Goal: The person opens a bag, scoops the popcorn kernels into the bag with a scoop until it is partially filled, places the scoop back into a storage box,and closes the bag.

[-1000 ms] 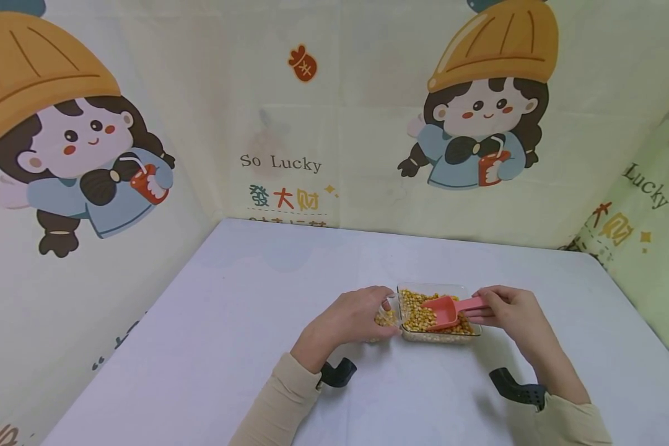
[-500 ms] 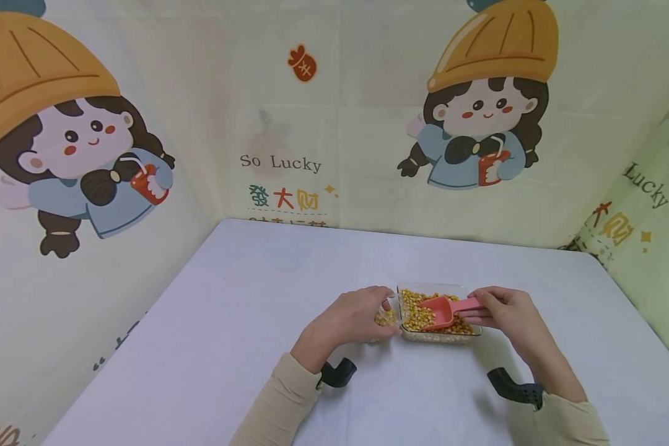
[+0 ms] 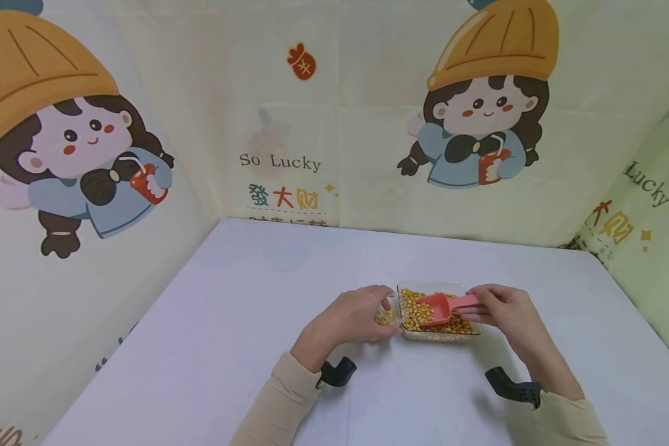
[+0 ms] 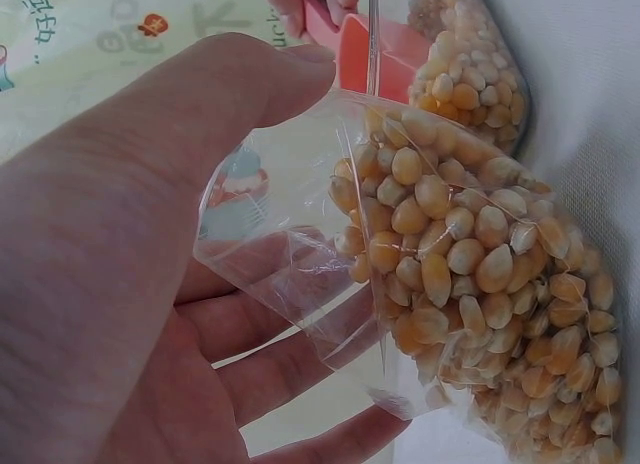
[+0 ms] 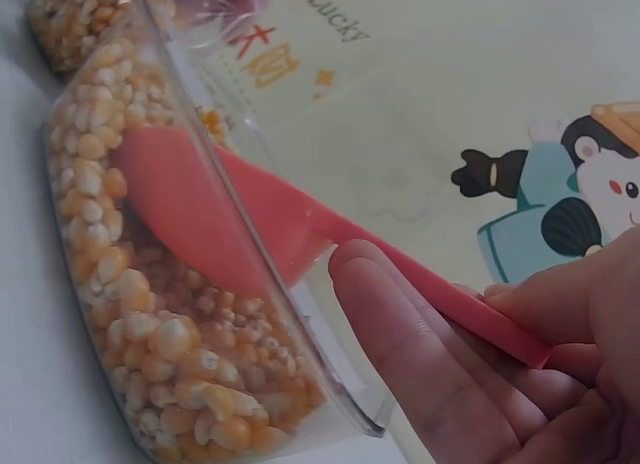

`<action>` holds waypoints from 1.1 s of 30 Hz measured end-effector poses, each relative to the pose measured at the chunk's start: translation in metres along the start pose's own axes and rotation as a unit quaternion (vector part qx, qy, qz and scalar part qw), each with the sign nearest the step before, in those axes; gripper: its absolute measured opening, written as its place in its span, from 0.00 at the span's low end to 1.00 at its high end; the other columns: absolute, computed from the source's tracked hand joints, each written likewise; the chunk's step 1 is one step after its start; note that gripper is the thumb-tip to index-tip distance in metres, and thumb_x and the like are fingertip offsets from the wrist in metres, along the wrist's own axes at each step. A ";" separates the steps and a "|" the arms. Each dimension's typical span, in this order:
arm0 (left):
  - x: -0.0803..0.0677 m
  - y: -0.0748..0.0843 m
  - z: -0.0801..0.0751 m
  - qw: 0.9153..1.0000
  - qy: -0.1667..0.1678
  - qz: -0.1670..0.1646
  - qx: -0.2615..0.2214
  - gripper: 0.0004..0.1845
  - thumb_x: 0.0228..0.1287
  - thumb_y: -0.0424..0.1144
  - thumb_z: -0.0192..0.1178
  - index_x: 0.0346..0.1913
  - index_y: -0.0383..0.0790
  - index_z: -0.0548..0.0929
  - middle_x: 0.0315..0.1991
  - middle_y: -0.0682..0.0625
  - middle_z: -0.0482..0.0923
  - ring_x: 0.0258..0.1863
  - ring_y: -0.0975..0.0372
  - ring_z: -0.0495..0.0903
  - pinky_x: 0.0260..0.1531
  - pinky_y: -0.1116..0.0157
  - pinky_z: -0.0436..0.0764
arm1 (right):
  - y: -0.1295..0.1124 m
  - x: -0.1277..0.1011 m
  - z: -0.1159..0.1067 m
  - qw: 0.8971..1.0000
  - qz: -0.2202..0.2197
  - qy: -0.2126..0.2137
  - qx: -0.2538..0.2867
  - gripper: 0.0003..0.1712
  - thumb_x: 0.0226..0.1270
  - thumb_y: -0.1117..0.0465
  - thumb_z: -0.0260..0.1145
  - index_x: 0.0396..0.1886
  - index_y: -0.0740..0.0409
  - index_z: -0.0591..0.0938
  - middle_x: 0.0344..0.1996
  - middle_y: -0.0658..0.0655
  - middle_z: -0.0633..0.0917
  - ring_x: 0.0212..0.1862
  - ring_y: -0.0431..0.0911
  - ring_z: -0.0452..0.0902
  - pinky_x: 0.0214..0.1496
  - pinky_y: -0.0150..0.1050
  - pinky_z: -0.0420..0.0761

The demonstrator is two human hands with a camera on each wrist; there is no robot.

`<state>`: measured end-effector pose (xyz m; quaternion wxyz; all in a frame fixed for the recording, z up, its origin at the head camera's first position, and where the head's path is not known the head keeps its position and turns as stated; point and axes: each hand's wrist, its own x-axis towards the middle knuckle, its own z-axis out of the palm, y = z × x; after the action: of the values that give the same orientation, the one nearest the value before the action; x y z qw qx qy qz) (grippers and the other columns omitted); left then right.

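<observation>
My right hand (image 3: 504, 308) grips the handle of a pink scoop (image 5: 220, 204), whose bowl is dug into corn kernels (image 5: 170, 339). Those kernels fill much of a clear rectangular container (image 3: 440, 338) on the table. Just left of it stands a clear plastic bag (image 4: 300, 254) with more dried kernels (image 4: 500, 294) in its lower part. My left hand (image 3: 357, 317) holds the bag's mouth spread, thumb on one side and fingers on the other, beside the container's left wall. In the head view this hand hides most of the bag.
A white-covered table (image 3: 212, 347) lies under everything. Cream cloth (image 3: 368, 124) printed with cartoon figures and lettering surrounds it at the back and sides. Each wrist wears a black camera mount (image 3: 513, 385).
The scoop and my right hand have shifted slightly left, pushing through the kernels toward the bag. My left hand and the bag stay where they were.
</observation>
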<state>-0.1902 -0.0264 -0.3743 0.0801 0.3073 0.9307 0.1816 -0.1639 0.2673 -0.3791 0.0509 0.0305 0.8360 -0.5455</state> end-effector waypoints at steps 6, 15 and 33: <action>0.000 0.000 0.000 1.000 -0.001 -0.001 0.000 0.35 0.60 0.58 0.66 0.65 0.44 0.72 0.47 0.58 0.80 0.41 0.69 0.76 0.40 0.71 0.78 | 0.000 0.003 0.005 1.000 0.001 -0.003 0.004 0.29 0.80 0.53 0.51 0.63 0.76 0.71 0.44 0.64 0.87 0.39 0.42 0.89 0.45 0.35 0.85; 0.000 -0.001 0.000 1.000 -0.003 -0.002 -0.001 0.35 0.60 0.58 0.66 0.66 0.44 0.72 0.48 0.58 0.81 0.41 0.69 0.76 0.40 0.70 0.78 | 0.006 0.003 -0.002 0.999 0.011 -0.018 0.033 0.32 0.80 0.49 0.50 0.65 0.75 0.68 0.45 0.61 0.88 0.44 0.44 0.89 0.48 0.36 0.84; 0.001 -0.001 -0.001 1.000 -0.005 -0.008 -0.007 0.36 0.60 0.59 0.66 0.66 0.43 0.72 0.48 0.58 0.80 0.42 0.69 0.76 0.41 0.68 0.78 | 0.018 0.005 -0.013 0.988 0.012 -0.042 0.150 0.35 0.79 0.51 0.51 0.67 0.79 0.61 0.40 0.46 0.88 0.44 0.43 0.88 0.49 0.35 0.83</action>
<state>-0.1918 -0.0269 -0.3743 0.0884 0.3000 0.9315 0.1858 -0.1674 0.2864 -0.3913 0.0871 0.0254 0.7414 -0.6649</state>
